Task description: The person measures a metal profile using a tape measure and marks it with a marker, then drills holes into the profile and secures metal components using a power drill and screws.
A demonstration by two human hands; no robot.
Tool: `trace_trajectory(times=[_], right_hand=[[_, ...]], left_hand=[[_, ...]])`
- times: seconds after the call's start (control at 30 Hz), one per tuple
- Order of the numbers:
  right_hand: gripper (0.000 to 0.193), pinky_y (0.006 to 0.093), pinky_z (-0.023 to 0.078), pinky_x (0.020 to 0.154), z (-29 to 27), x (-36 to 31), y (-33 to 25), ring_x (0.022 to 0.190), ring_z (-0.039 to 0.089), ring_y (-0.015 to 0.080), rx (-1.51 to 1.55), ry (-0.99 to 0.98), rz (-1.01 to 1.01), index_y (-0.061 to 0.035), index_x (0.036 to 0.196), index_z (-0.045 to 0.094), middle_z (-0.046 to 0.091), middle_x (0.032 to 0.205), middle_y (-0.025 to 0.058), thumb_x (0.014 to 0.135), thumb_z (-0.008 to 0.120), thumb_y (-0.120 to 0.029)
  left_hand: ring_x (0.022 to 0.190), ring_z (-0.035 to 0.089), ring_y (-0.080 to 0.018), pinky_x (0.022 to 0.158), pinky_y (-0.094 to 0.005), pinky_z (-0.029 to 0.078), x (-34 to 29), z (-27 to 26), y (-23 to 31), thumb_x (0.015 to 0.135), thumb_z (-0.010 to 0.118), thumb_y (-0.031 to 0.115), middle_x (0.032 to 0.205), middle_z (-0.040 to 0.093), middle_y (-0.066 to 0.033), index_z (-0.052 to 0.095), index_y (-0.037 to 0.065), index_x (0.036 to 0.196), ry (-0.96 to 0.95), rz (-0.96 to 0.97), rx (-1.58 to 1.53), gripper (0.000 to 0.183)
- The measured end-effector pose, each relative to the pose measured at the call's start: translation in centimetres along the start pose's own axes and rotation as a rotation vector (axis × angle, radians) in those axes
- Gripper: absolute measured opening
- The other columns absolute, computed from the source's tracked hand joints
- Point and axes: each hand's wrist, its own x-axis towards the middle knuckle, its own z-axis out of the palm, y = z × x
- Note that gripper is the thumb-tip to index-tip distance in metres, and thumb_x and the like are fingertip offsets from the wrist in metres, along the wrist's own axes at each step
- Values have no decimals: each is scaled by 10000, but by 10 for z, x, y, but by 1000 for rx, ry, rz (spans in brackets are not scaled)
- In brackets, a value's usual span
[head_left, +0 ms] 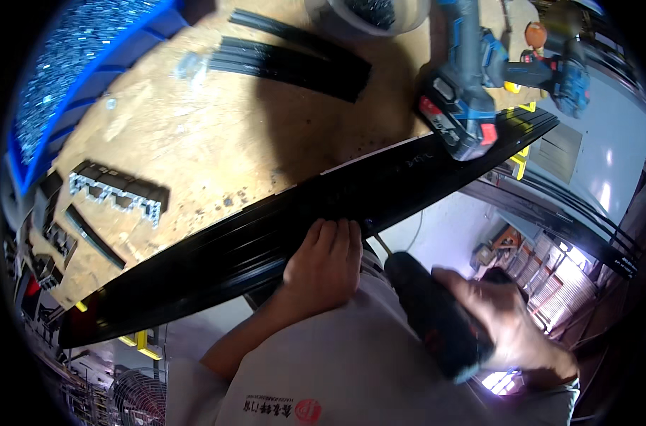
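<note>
A long black profile bar (216, 266) lies slantwise along the near edge of the workbench, from lower left to upper right. My left hand (324, 264) grips its near edge near the middle, fingers pressed together on top. My right hand (504, 316) is closed around a dark power drill (436, 316), partly blurred. The drill's thin bit (382, 242) points up-left at the near edge of the bar, just right of my left fingers. Whether its tip touches the bar, I cannot tell.
Blue cordless tools (472, 106) stand at the bench's right, one battery over the bar. Short black profile pieces (291, 67) lie farther back beside a tub (401, 25). A blue bin (74, 78) of small shiny parts and a bracket-like profile (120, 188) are left.
</note>
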Motion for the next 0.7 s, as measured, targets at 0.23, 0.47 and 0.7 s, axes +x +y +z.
trace_trajectory(times=[0.23,0.47,0.7], right_hand=[[695,355,575,736,1,-73,-16,802,748,315,22,215,-56,34,1361,543,729,960,195,737,803,-126],[573,347,570,777,69,-97,-27,853,728,245,78,629,-36,23,1248,613,722,1047,162,694,736,-55],[482,355,570,727,81,-84,-20,882,694,305,-161,684,-391,-59,1112,712,707,1129,134,648,701,71]], left_hand=[[891,611,-294,855,-368,523,1,-31,12,798,730,133,936,621,-124,611,-36,1117,54,-215,-59,380],[688,631,-260,622,-381,482,2,-231,-94,860,689,-1,766,636,-131,715,7,944,695,-316,370,88],[853,670,-413,785,-504,535,37,-309,-225,813,698,201,868,683,-228,699,25,879,209,-405,689,188]])
